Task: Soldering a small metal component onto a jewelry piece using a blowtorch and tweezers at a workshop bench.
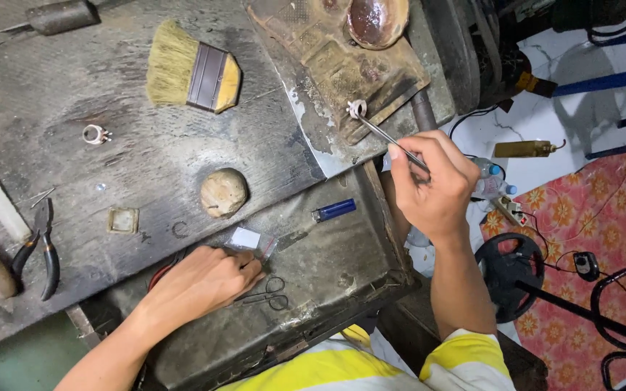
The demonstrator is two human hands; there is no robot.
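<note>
A yellow-and-white striped shirt (400,366) is seen closest to the lens, right at the bottom edge; both forearms are stretched out from it over a grimy workbench (146,166).

The left hand (201,279) is laid down inside an open metal drawer (342,268); its fingers are curled loosely over something, but what's under them can't really be made out, so whether anything is actually gripped can't be told. Just past the fingertips a small clear plastic bag (248,239) is found, pretty much touching them; a pair of small scissors (269,293) is tucked right beside the knuckles on the near side; a blue lighter (333,211) is lying further out beyond the bag.

The right hand (432,185) is clenched around thin tweezers (389,137), pinched between thumb and forefinger; at the far tip of the tweezers a silver ring (356,108) is held, resting on a scorched, rusty-looking soldering block (335,65); so the ring is well out ahead of the fingers, not in them directly.

Off to the left of both hands, other bits are scattered on the bench: a second ring (96,134), a flat brush (191,71) with pale bristles, a rounded stone-like lump (223,192) and black-handled pliers (41,250).
</note>
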